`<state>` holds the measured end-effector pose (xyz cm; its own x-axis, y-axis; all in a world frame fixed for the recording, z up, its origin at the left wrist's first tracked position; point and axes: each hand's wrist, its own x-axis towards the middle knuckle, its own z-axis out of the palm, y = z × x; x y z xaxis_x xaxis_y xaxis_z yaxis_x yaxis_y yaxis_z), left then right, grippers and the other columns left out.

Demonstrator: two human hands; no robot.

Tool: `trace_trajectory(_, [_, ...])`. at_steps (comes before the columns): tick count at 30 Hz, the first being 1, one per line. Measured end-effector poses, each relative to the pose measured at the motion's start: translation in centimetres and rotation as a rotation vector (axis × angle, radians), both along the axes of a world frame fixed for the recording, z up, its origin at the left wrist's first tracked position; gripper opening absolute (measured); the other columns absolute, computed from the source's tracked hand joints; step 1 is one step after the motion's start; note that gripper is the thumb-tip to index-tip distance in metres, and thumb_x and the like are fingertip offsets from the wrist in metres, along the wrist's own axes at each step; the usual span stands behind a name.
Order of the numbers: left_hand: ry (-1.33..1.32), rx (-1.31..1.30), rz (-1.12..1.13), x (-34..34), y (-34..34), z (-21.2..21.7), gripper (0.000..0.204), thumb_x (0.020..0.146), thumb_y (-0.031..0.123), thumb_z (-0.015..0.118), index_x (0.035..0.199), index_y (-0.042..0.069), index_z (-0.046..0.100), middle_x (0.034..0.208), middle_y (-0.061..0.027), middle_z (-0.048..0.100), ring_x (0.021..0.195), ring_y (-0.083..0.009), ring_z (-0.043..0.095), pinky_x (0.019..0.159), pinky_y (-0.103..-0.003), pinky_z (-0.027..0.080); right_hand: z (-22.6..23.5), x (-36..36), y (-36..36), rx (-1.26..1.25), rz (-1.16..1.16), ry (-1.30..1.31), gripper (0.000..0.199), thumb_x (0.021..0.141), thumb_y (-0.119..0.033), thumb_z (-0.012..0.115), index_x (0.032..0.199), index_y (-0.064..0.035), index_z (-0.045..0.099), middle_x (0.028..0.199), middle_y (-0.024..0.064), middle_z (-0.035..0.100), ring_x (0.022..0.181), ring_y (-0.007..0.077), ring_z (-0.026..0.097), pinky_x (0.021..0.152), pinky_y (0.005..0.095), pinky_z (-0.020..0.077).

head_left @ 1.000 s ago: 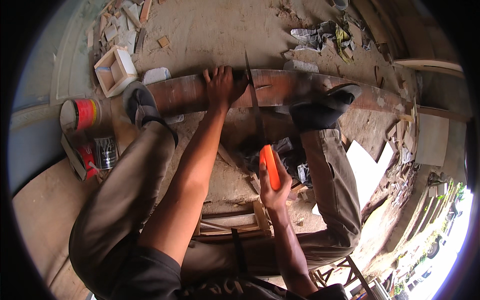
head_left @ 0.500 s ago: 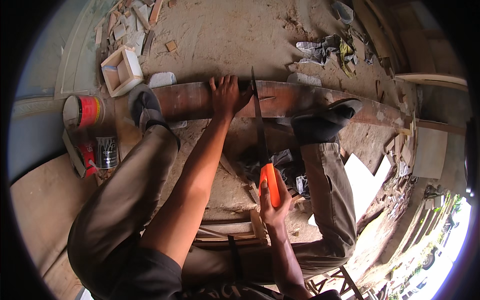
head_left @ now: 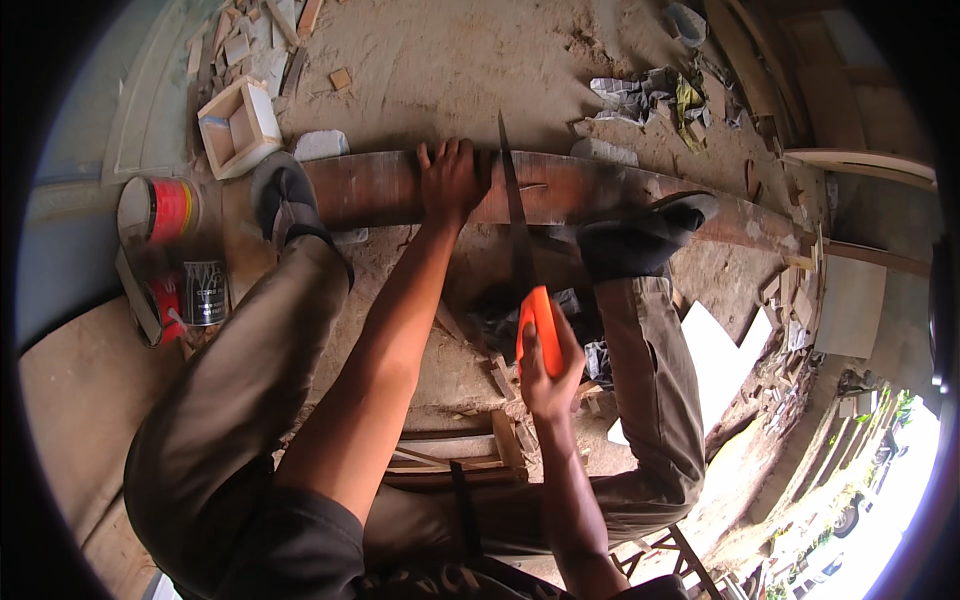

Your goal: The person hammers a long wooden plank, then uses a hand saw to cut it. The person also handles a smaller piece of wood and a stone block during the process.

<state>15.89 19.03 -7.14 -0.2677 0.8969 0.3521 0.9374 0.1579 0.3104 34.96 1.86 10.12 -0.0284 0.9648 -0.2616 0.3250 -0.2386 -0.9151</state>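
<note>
My right hand point(head_left: 552, 372) is wrapped round the orange handle of a handsaw point(head_left: 518, 222). The saw's long dark blade points away from me and lies across a reddish-brown wooden plank point(head_left: 370, 187), its tip past the far edge. Just left of the blade, my left hand point(head_left: 455, 182) lies flat on the plank, fingers apart and reaching to the far edge. A short dark slit point(head_left: 533, 187) shows in the plank right of the blade. My feet, in dark footwear, rest on the plank at either side. Whether the blade has cut into the wood cannot be made out.
Pale blocks point(head_left: 322, 145) sit by the plank's far edge. An open wooden box point(head_left: 240, 128), scrap wood and cans point(head_left: 205, 293) are at left. Crumpled wrapping point(head_left: 640, 97) lies far right. White board pieces point(head_left: 718, 352) lie beyond my right leg.
The saw and my right hand have moved forward, away from me, so more of the blade's tip extends past the plank. My left hand stays on the plank. The whole view shifted slightly.
</note>
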Motion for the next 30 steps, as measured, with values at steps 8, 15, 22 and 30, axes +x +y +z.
trace_trajectory(8, [0.018, 0.006, 0.018, 0.0, 0.0, 0.0, 0.035, 0.092, 0.037, 0.05, 0.091, 0.005, 0.065, 0.091, -0.0124, 0.065, 0.095, -0.0292, 0.062, 0.102, -0.057, 0.033, -1.3, -1.9, 3.8, 0.064, 0.051, -0.078, 0.048, 0.095, -0.023, 0.06, 0.127, 0.0106, 0.053, 0.094, 0.0096, 0.064, 0.08, 0.01, 0.056, 0.072, 0.0253, 0.048])
trace_trajectory(15, [-0.013, -0.03, 0.031, -0.2, 0.1, -0.1, 0.041, 0.094, 0.038, 0.048, 0.102, 0.003, 0.065, 0.104, -0.0148, 0.066, 0.107, -0.0296, 0.06, 0.106, -0.056, 0.031, 2.2, 0.2, -5.0, -0.023, -0.013, 0.042, 0.054, 0.095, -0.02, 0.057, 0.135, 0.0137, 0.043, 0.122, 0.0204, 0.061, 0.113, 0.0183, 0.056, 0.097, 0.03, 0.0434])
trace_trajectory(22, [-0.011, -0.031, 0.023, -0.5, 0.1, 0.4, 0.035, 0.093, 0.038, 0.05, 0.094, 0.006, 0.064, 0.095, -0.0128, 0.065, 0.1, -0.0287, 0.06, 0.103, -0.055, 0.032, -2.3, -4.0, 7.4, 0.223, 0.024, 0.005, 0.037, 0.095, -0.02, 0.058, 0.119, 0.0087, 0.057, 0.074, 0.0035, 0.056, 0.069, 0.0073, 0.048, 0.063, 0.0251, 0.0438])
trace_trajectory(30, [-0.01, -0.068, -0.002, -0.5, -0.1, 0.2, 0.034, 0.092, 0.036, 0.05, 0.093, 0.005, 0.063, 0.097, -0.0135, 0.065, 0.1, -0.0285, 0.061, 0.103, -0.055, 0.031, -1.4, -1.8, -0.7, 0.067, 0.019, -0.066, 0.051, 0.095, -0.02, 0.058, 0.131, 0.014, 0.047, 0.12, 0.0238, 0.062, 0.115, 0.0249, 0.058, 0.099, 0.0328, 0.0426])
